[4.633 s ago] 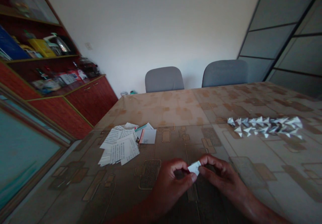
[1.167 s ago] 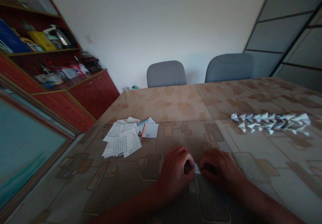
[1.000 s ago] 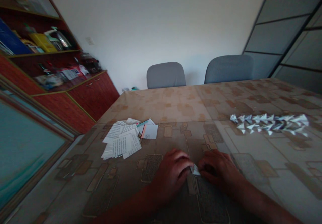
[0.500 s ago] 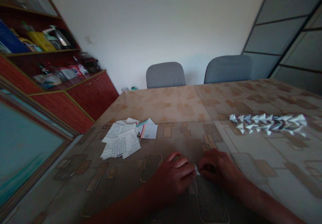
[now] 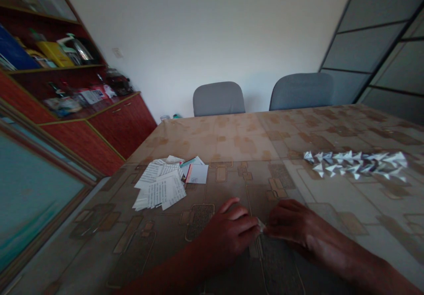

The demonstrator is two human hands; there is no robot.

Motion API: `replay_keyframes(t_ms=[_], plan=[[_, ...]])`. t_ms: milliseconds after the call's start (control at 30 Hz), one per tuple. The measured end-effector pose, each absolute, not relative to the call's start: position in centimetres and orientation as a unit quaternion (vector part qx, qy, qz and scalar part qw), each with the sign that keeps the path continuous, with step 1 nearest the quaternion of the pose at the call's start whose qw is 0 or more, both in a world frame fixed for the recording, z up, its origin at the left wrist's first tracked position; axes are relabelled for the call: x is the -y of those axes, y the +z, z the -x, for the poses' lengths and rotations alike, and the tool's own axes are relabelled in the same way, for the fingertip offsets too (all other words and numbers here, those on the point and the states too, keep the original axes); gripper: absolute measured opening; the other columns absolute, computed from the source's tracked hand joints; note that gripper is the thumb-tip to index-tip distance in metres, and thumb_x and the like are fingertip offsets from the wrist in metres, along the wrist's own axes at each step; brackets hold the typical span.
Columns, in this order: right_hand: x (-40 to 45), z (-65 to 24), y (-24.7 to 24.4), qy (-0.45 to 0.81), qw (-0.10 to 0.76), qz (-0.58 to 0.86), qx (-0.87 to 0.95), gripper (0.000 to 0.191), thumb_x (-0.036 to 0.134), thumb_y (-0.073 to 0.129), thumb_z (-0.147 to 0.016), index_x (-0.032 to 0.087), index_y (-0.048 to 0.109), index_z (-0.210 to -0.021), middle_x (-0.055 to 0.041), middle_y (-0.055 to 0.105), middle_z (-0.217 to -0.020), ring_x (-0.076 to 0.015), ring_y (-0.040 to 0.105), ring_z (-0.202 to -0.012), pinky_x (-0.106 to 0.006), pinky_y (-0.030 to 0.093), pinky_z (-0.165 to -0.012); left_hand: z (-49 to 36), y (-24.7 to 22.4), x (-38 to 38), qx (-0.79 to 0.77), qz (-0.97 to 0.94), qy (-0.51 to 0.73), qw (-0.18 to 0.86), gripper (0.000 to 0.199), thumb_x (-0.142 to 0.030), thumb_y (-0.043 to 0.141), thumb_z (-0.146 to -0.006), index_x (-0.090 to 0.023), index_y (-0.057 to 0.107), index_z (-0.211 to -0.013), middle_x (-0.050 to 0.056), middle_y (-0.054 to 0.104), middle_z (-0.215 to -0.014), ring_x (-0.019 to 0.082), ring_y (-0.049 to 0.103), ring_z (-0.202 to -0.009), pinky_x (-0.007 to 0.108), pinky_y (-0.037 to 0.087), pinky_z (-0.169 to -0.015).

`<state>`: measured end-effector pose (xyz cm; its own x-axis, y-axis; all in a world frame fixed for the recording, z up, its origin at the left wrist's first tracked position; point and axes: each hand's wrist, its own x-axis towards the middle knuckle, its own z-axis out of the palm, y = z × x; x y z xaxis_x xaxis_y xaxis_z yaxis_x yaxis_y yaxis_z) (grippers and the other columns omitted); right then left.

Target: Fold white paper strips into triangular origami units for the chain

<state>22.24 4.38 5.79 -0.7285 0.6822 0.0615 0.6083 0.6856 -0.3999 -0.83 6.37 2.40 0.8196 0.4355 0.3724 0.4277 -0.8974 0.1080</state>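
Low over the near part of the table, my left hand (image 5: pixel 232 231) pinches a small piece of folded white paper (image 5: pixel 261 225), mostly hidden by the fingers. From the other side, my right hand (image 5: pixel 291 222) closes its fingertips on the same paper. A pile of loose printed paper pieces (image 5: pixel 162 187) lies to the left, beyond my left hand. To the right, two rows of small pointed folded paper shapes (image 5: pixel 356 162) stand on the tablecloth.
A patterned tablecloth (image 5: pixel 228 145) covers the table. Two grey chairs (image 5: pixel 218 98) stand at its far edge, before a white wall. A red-brown cabinet (image 5: pixel 122 122) with filled shelves is at the left. Grey sliding panels (image 5: pixel 367 43) are at the right.
My right hand has turned and its fingers have straightened toward the paper, with the wrist shifting slightly right. My left hand has barely moved.
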Motion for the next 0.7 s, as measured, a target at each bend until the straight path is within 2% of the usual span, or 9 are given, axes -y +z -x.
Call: replay_keyframes(t_ms=[200,333,533,700], plan=[[-4.6,-23.0,5.4,0.206,0.144,0.358,0.899,0.025,0.009,0.051,-0.092,0.025,0.069,-0.090,-0.0012,0.067,-0.087,-0.0178,0.058,-0.084,-0.032,0.042,-0.073,0.8,2.4,-6.3,-0.227,-0.953,0.200,0.016,0.018,-0.023,0.046,-0.099,-0.022,0.063,-0.104,0.000,0.071,-0.103,0.014,0.058,-0.093,0.045,0.026,-0.111],[-4.8,-23.0,4.6,0.203,0.188,0.374,0.885,0.020,0.013,0.051,-0.093,0.022,0.068,-0.091,-0.0026,0.066,-0.084,-0.0177,0.058,-0.081,-0.031,0.043,-0.072,0.8,2.2,-6.2,-0.234,-0.953,0.193,0.028,0.016,-0.022,0.048,-0.099,-0.021,0.063,-0.105,-0.001,0.070,-0.102,0.013,0.059,-0.093,0.043,0.025,-0.112],[-4.7,-22.7,4.1,0.200,0.186,0.370,0.888,0.018,0.014,0.052,-0.093,0.022,0.068,-0.089,-0.0023,0.065,-0.082,-0.0176,0.058,-0.083,-0.032,0.042,-0.074,0.8,1.9,-6.3,-0.234,-0.951,0.197,0.050,0.017,-0.021,0.050,-0.097,-0.022,0.061,-0.109,0.000,0.070,-0.104,0.014,0.058,-0.095,0.042,0.024,-0.113],[-4.7,-22.3,3.6,0.186,0.188,0.395,0.880,0.012,0.013,0.057,-0.090,0.021,0.065,-0.084,-0.0018,0.064,-0.082,-0.0182,0.057,-0.083,-0.031,0.041,-0.074,0.5,2.0,-6.4,-0.269,-0.932,0.215,0.116,0.018,-0.014,0.046,-0.095,-0.019,0.062,-0.103,0.002,0.069,-0.086,0.016,0.058,-0.086,0.038,0.031,-0.107]])
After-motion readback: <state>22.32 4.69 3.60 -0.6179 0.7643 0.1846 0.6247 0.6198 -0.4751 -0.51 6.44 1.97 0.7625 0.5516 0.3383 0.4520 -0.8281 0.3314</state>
